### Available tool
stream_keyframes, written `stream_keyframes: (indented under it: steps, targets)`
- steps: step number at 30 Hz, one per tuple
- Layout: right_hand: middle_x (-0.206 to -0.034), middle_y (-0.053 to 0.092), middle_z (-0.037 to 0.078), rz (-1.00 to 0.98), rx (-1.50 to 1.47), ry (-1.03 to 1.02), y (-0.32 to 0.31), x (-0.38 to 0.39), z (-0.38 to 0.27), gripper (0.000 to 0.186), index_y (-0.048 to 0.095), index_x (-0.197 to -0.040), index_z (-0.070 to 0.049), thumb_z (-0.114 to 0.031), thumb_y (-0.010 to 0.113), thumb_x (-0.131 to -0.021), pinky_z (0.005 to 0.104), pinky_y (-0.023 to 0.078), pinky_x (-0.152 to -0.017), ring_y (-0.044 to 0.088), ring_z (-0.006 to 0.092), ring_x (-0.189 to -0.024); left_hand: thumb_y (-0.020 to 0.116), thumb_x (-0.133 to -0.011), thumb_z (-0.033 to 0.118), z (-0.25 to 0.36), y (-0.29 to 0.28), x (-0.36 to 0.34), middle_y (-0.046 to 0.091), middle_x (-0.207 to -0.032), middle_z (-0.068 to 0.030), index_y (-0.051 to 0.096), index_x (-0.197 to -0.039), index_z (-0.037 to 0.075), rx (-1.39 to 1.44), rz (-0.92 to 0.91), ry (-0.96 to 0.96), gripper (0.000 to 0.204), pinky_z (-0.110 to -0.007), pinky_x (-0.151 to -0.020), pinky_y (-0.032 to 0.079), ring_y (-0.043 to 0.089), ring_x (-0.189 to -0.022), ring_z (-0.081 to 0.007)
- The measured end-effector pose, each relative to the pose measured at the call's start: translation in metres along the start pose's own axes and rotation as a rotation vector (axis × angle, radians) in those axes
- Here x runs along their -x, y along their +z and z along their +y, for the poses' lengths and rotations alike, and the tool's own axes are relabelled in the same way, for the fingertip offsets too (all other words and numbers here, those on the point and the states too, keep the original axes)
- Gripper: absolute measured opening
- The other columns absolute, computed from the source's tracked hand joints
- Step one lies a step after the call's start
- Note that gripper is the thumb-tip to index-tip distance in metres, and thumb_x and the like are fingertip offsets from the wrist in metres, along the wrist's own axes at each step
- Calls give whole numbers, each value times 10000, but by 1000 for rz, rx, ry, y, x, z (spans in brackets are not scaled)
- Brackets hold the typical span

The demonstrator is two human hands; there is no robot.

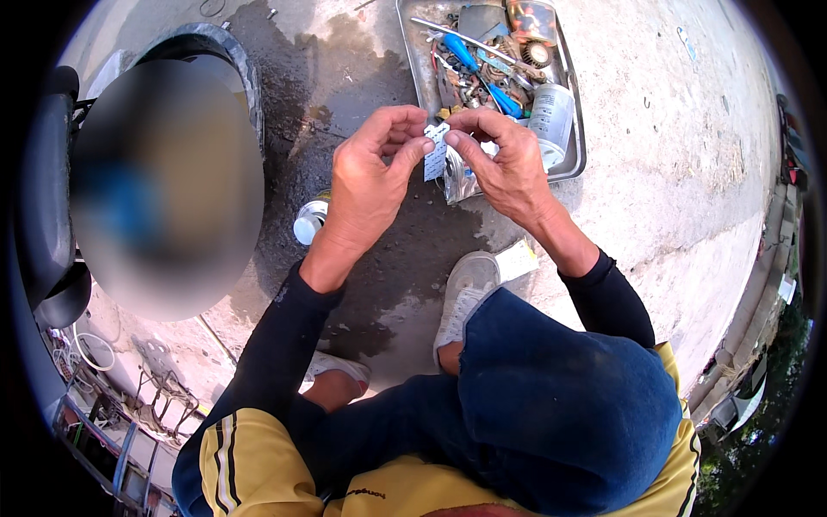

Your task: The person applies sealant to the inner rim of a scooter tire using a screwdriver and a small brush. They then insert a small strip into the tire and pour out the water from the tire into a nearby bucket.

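Near the metal tray, left fingers and right fingers clamp a small white strip.

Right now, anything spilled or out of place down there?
Yes: a dark, wet-looking patch spreads between the tray and the shoes, against paler, dry-looking ground. Possibly a spill; source unclear.

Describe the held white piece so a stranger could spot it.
Find the metal tray. By its near left corner, the left hand and right hand hold the white piece. Rows of dark marks separate it from the shiny silvery item beside it.
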State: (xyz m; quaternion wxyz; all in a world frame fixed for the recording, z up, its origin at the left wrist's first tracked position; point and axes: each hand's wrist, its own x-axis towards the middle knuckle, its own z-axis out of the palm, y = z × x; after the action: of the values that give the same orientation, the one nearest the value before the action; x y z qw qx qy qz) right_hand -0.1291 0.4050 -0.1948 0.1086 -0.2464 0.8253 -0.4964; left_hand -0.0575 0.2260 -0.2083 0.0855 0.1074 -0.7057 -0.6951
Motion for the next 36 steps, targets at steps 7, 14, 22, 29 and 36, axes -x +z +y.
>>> stream_keyframes:
  steps: [7, 14, 22, 29, 36]
  targets:
    - [-881, 742, 100, 3, -136, 71, 4, 2, 5, 197, 715, -1107, -6, -148, 742, -972, 318, 558, -668, 703, 179, -741, 715, -978, 35, 1, -3, 0, 732, -894, -14, 713, -1059, -17, 79, -40, -148, 96, -247, -720, 548, 662, -798, -58]
    - [-824, 711, 62, -89, -48, 77, 3, -3, -5, 196, 713, -1079, 1, -162, 729, -971, 279, 516, -617, 625, 108, -687, 712, -952, 38, 12, -6, -3, 668, -823, 13, 676, -989, 1, -53, -112, -149, 63, -242, -668, 515, 612, -748, -46]
    - [-781, 677, 8, -80, -460, 375, 9, -1, -19, 185, 707, -1020, 25, -154, 709, -974, 258, 475, -585, 583, 56, -678, 732, -854, 13, 16, -6, -3, 582, -755, 2, 588, -915, 23, -216, -123, -9, 157, -259, -617, 484, 544, -685, -64]
    - [-770, 673, 14, -8, -345, 427, 9, -6, -7, 211, 703, -1019, 38, -170, 697, -989, 256, 476, -598, 573, 64, -679, 685, -815, -41, 27, -4, 1, 584, -832, -35, 567, -951, 20, -178, -155, 119, 190, -263, -707, 492, 552, -755, -101]
    - [-739, 676, 112, 260, -54, 288, 0, -22, 36, 289, 691, -1060, 48, -236, 682, -1005, 370, 513, -636, 623, 181, -648, 591, -894, 0, 83, -4, 9, 544, -947, -87, 491, -1000, 37, 369, -326, 139, 150, -359, -875, 560, 606, -918, -184]
